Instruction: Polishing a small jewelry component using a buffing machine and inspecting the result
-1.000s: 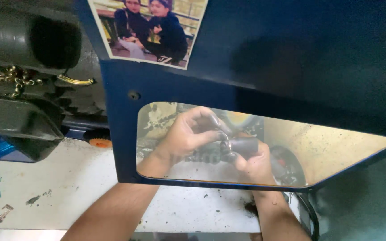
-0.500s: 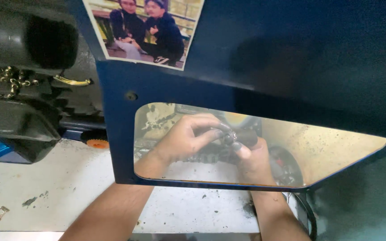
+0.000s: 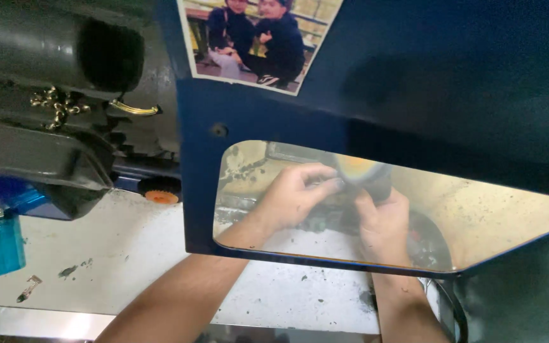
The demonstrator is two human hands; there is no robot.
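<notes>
Two forearms reach up from the bottom edge, under a dark blue panel [image 3: 255, 190] and behind its clear window [image 3: 478, 222]. Both hands are seen only through that window.

Left hand [image 3: 290, 197]: fingers [image 3: 319, 184] curled forward, tips touching a dark, rounded part [image 3: 366, 176] with a yellowish top. They press against its left side rather than wrap it.

Right hand [image 3: 386, 225]: closed around the lower side of the same part, thumb up against it. Grip looks firm, clamped on the part.

The part sits at the middle of the window, between the two hands, in front of dim machine gear. What it joins to is too blurred to tell.

Judgement on doing this well: the right hand should carry the hold, the left do the fine finger work. View through the window is murky, so go by feel and in small moves. Keep wrists low, clear of the panel's lower edge.

Farther off: white table [image 3: 128, 254] with dark specks, a blue lighter [image 3: 4, 244] at left, an orange wheel [image 3: 160, 195], the grey machine body [image 3: 39, 127] above, a photo [image 3: 255, 41] stuck on the panel.
</notes>
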